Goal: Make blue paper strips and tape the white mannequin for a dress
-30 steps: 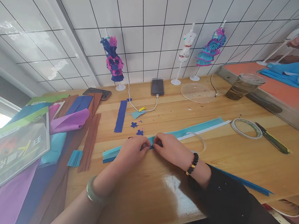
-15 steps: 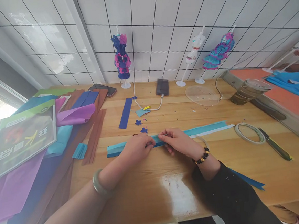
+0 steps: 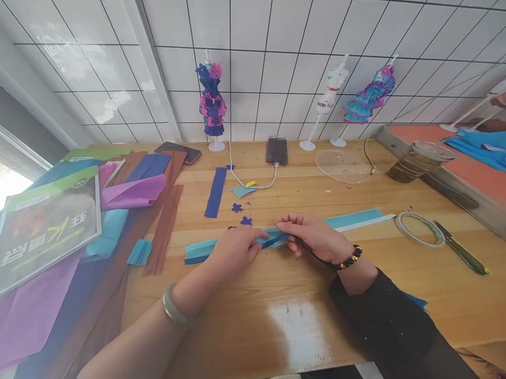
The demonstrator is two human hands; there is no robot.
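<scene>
A light blue paper strip (image 3: 200,251) lies lengthwise across the table, with a darker blue paper strip (image 3: 269,242) along its near edge. My left hand (image 3: 238,250) rests on both layers, its fingers curled together and pressing them at the middle. With thumb and finger my right hand (image 3: 316,237) pinches the darker strip, which lifts slightly between the two hands. A narrow white strip (image 3: 369,222) runs along the light blue one toward a tape roll (image 3: 419,229). The far tail of the darker strip (image 3: 414,299) shows beside my right sleeve.
A green-handled cutting tool (image 3: 466,254) lies beside the tape. Folded coloured papers and a magazine (image 3: 54,228) cover the left side. Behind are a dressed mini mannequin (image 3: 212,102), a phone (image 3: 180,152), a power bank (image 3: 276,151), a clear disc (image 3: 342,166) and a cup (image 3: 417,161).
My right hand has shifted slightly right and lifted the darker strip away from the light blue one. Less of that strip's tail shows beside the sleeve. My left hand stays on the strips.
</scene>
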